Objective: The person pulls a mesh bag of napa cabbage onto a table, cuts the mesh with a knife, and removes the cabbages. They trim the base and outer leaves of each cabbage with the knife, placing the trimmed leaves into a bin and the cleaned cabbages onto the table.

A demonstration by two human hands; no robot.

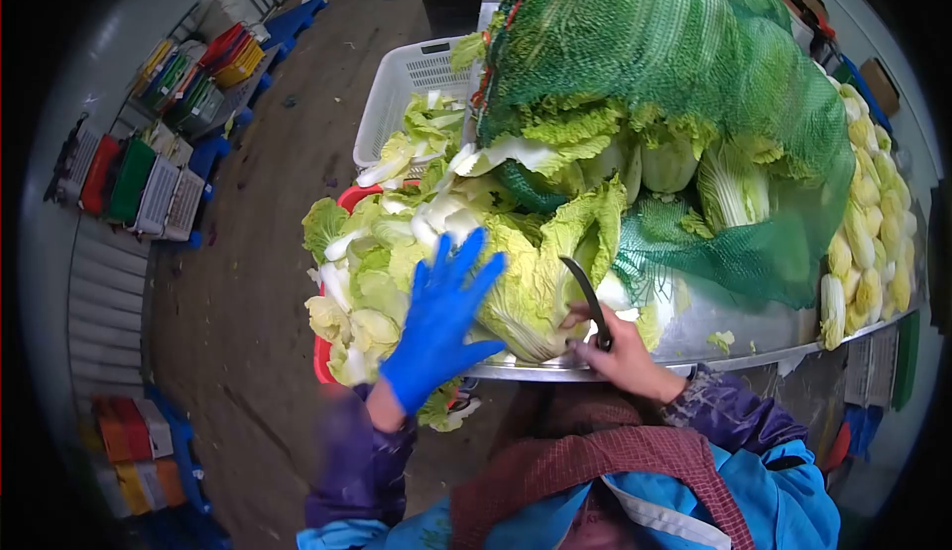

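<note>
My left hand [438, 320], in a blue glove, is open with its fingers spread over a heap of loose cabbage leaves [382, 282]. In my bare right hand [630, 357] is a knife [592, 304] with a dark, curved blade, its tip pointing up and away from me. Between the two hands, a napa cabbage [531, 302] with loose outer leaves lies at the table's near edge, its base toward me. My right fingertips are right at that base. The leaf heap largely hides a red bin [322, 360] at the table's left.
A green mesh sack [674, 49] full of cabbages covers the back of the metal table [769, 324]. Trimmed cabbages [873, 223] are stacked at the right end. A white basket [372, 119] holds more leaves beyond the red bin. Stacked crates [149, 183] line the left wall.
</note>
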